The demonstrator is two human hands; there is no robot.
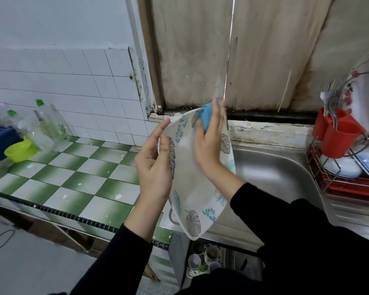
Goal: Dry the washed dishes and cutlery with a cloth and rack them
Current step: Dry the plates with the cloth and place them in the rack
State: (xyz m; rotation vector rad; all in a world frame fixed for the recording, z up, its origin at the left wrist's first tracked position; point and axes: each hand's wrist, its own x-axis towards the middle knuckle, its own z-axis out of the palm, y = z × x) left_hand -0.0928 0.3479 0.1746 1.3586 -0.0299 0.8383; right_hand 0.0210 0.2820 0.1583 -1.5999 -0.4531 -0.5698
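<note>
Head view: the left hand [153,165] pinches the rim of a rounded-square, glossy white plate with grey and blue leaf prints [192,188], thumb on its face, holding it on edge above the stainless-steel sink [275,167]. The right hand [209,143], fingers straight, presses a blue cloth [207,119] flat against the plate's upper face. A red-based wire rack [349,188] stands right of the basin, and a green-and-white checked tile worktop [83,177] lies to its left
</note>
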